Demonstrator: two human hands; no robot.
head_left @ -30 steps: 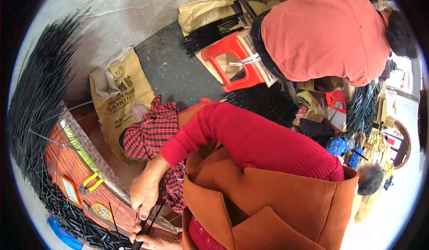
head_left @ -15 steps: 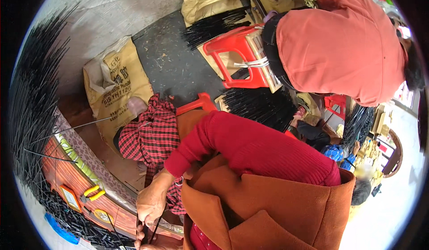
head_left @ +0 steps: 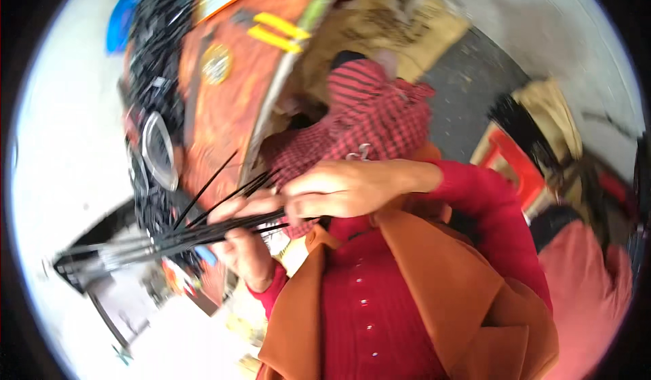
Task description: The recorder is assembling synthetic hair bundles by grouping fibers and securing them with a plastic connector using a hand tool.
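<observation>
The picture is blurred and tilted. My right hand [head_left: 346, 186] reaches across from a red sleeve and closes on a bundle of thin black sticks [head_left: 196, 234]. Just below it, my left hand [head_left: 245, 252] grips the same bundle from underneath. The sticks point left and fan out a little, with a few loose ones angling upward. Both hands are in front of my chest, over a red top and brown vest [head_left: 413, 292].
A red checked cloth [head_left: 380, 108] lies behind the hands. An orange carton with yellow tags [head_left: 230, 74] leans beside a dark heap of black sticks [head_left: 152, 34]. A tan sack [head_left: 400, 27], a red stool [head_left: 505, 163] and another person in a salmon top [head_left: 586, 278] are at the right.
The view has swung round sharply and blurred. My hands, earlier low at the stick heap, are now up at my chest holding a bundle of sticks.
</observation>
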